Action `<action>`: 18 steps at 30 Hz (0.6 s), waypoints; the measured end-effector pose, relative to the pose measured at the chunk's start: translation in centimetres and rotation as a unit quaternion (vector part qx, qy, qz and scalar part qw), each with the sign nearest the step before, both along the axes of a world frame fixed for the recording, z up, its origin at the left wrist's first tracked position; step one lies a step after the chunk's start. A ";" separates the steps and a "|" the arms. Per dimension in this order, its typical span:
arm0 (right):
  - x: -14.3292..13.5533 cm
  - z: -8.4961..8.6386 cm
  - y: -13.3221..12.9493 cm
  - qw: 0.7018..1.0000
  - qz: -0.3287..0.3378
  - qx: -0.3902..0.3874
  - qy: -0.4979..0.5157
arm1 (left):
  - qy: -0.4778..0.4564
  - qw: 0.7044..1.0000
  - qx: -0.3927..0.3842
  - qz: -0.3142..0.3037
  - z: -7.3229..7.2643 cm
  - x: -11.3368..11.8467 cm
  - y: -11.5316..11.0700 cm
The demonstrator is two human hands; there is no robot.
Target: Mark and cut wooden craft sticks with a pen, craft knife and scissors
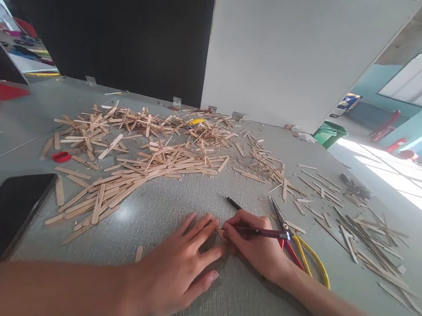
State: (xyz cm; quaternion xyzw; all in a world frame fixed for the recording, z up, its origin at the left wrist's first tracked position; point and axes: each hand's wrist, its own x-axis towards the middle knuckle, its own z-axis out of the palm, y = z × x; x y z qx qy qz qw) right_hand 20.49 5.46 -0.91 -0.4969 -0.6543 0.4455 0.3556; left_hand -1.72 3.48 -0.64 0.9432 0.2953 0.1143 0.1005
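Observation:
My left hand [181,268] lies on the grey table with its fingers stretched out and apart. Its fingertips meet a small piece of wood [219,230], mostly hidden between the two hands. Closed in a writing grip, my right hand [257,243] holds a slim dark pen [263,232], its tip hidden by my fingers. Just beyond that hand lies a second black pen [233,203]. Scissors [309,256] with red and yellow handles rest beside and partly under my right hand. Wooden craft sticks [139,254] stick out from under my left wrist.
A wide heap of craft sticks [162,161] spreads across the table's middle. Thin cut strips [362,240] lie scattered at right. A black phone [1,215] and a red ring [61,156] are at left. Upright black and white panels [268,49] close off the back.

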 end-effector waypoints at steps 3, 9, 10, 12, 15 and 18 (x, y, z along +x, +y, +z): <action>0.0 -0.1 0.0 1.000 -0.004 -0.002 0.020 | 0.006 1.000 0.021 0.008 0.2 0.3 -0.2; 0.0 -0.1 0.0 0.994 -0.011 0.079 -0.071 | 0.003 0.998 0.052 0.047 0.4 0.5 -1.0; 0.0 -0.1 0.0 0.991 -0.018 0.099 -0.087 | -0.009 0.998 0.057 0.030 0.3 0.5 -1.1; 0.0 -0.1 -0.1 0.987 -0.028 0.123 -0.103 | -0.040 0.997 0.064 -0.023 0.2 0.4 -1.1; 0.1 0.0 -0.1 0.988 -0.033 0.120 -0.094 | -0.100 0.991 0.058 -0.075 0.1 0.2 -0.9; 0.1 0.0 -0.2 0.991 -0.041 0.103 -0.069 | -0.150 0.988 0.026 -0.028 0.1 0.1 -0.6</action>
